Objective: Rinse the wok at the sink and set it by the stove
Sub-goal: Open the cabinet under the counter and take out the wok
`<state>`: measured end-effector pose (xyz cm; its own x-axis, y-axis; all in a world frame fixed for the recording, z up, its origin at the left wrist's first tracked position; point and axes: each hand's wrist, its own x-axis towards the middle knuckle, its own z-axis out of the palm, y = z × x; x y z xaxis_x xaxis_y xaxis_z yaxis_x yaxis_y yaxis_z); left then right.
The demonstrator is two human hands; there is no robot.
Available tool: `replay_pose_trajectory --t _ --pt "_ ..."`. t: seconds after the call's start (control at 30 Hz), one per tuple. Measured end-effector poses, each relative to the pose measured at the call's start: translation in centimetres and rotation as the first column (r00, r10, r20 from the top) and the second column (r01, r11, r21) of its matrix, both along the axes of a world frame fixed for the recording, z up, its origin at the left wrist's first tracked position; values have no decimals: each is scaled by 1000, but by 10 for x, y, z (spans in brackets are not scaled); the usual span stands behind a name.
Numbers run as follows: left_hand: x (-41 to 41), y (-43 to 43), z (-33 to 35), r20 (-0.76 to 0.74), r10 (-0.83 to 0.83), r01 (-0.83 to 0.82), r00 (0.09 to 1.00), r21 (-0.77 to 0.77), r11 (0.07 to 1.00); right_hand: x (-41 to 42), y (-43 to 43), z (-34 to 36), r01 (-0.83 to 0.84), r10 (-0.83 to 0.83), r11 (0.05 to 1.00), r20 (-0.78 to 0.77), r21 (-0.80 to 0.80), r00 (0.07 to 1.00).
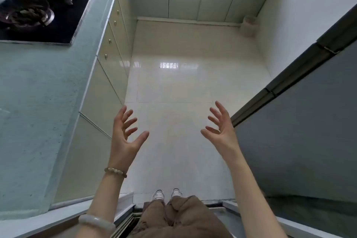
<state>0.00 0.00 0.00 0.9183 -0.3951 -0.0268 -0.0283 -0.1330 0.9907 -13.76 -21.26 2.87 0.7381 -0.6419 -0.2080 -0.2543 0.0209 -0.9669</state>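
Observation:
My left hand and my right hand are raised in front of me over the pale tiled floor, palms facing each other, fingers spread, holding nothing. A black glass stove with two dark burners sits in the pale green countertop at the upper left. No wok and no sink are in view.
Cream cabinet doors with small brass knobs run under the counter on the left. A dark grey fridge or door stands close on the right. White cabinets close the far end, with a small pale bin in the corner. My feet stand at a door threshold.

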Motion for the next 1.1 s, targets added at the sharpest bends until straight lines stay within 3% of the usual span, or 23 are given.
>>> replay_pose_trajectory --t 0.7,1.1 --pt "41 -58 -18 0 -20 20 1000 73 997 49 -67 -13 -71 71 997 8 -6 997" --pt "183 -125 -36 -10 -40 40 999 10 999 179 -128 -18 -58 58 996 -3 -63 998"
